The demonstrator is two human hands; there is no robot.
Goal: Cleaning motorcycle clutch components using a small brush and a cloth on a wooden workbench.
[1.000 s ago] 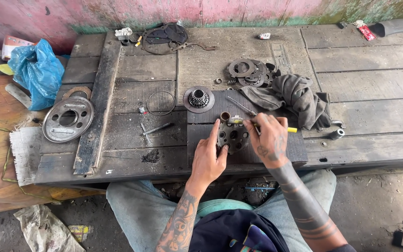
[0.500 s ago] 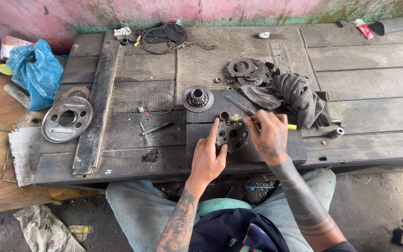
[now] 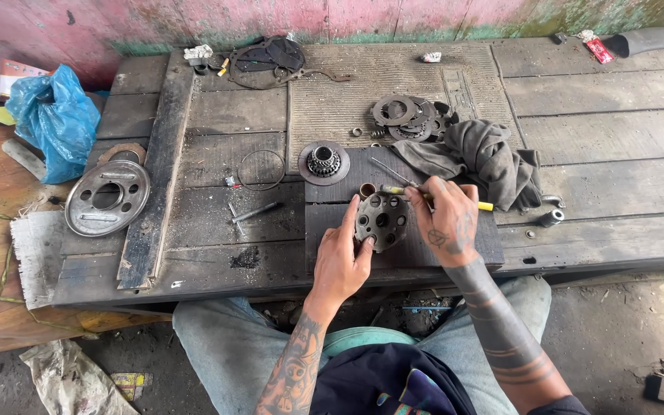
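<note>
A round dark metal hub with several holes (image 3: 381, 220) stands on edge on a dark plate of the wooden bench (image 3: 578, 138). My left hand (image 3: 343, 257) grips its left side with fingers and thumb. On the hub's right rim, my right hand (image 3: 447, 223) holds a thin tool with a yellow handle (image 3: 484, 205), its metal tip pointing up and left. A small brown ring (image 3: 367, 189) lies just above the hub.
A toothed round part on a disc (image 3: 323, 161) sits behind the hub. A stack of dark plates (image 3: 409, 117) and a grey rag (image 3: 486, 157) lie at right. A wire ring (image 3: 262, 169), a grey round cover (image 3: 107, 197), a blue bag (image 3: 59, 119) lie left.
Both hands stay on the hub with only slight shifts; the hub looks turned a little between the fingers.
</note>
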